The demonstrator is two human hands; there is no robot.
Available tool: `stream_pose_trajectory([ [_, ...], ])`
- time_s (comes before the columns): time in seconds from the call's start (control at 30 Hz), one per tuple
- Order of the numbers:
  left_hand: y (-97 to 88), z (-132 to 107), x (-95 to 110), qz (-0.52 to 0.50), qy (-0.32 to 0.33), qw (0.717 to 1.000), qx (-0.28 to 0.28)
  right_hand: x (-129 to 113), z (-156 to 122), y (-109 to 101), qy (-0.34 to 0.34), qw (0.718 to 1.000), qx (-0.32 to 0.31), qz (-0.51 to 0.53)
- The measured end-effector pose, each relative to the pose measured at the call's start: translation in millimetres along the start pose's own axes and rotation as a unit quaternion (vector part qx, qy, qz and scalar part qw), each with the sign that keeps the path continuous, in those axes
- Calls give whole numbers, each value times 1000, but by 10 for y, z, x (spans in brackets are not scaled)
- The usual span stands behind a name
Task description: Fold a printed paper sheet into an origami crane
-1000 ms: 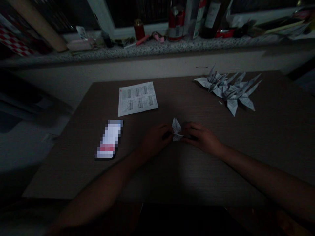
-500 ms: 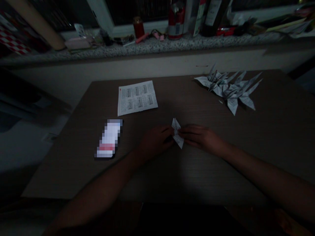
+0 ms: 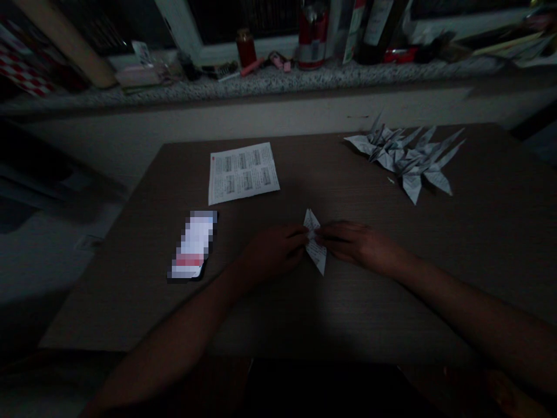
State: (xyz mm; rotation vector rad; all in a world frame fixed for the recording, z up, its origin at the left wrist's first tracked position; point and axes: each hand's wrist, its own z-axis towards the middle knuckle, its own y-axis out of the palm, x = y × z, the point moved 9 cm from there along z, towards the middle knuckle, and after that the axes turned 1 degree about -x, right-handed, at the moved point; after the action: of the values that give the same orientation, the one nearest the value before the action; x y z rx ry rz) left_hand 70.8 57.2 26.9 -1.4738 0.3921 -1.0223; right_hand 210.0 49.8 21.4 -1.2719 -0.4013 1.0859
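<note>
A small folded piece of printed paper point(image 3: 314, 239) lies on the dark wooden table point(image 3: 278, 302) between my hands. My left hand point(image 3: 273, 254) pinches its left side with curled fingers. My right hand point(image 3: 354, 245) pinches its right side, fingertips meeting the left hand's at the paper's middle. The paper now shows as a narrow diamond, with one point toward the window and one toward me.
A flat printed sheet point(image 3: 242, 172) lies behind the hands at the left. A phone point(image 3: 193, 245) rests at the left. A heap of several folded paper cranes point(image 3: 408, 160) sits at the back right. A cluttered stone sill point(image 3: 270, 81) with cans and bottles runs behind.
The folded paper has opened out longer toward me, its lower point now showing. Both hands have drawn closer together at its middle.
</note>
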Motion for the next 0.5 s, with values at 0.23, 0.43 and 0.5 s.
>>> stream_pose_trajectory([
  [0.23, -41, 2, 78, 18, 3, 1000, 23, 4, -19, -8, -8, 1000, -11, 7],
  [0.43, -6, -1, 140, 28, 23, 999, 6, -41, -12, -4, -9, 999, -19, -49],
  [0.5, -14, -2, 110, 36, 7, 999, 3, -50, -4, -18, -5, 998, -16, -62],
])
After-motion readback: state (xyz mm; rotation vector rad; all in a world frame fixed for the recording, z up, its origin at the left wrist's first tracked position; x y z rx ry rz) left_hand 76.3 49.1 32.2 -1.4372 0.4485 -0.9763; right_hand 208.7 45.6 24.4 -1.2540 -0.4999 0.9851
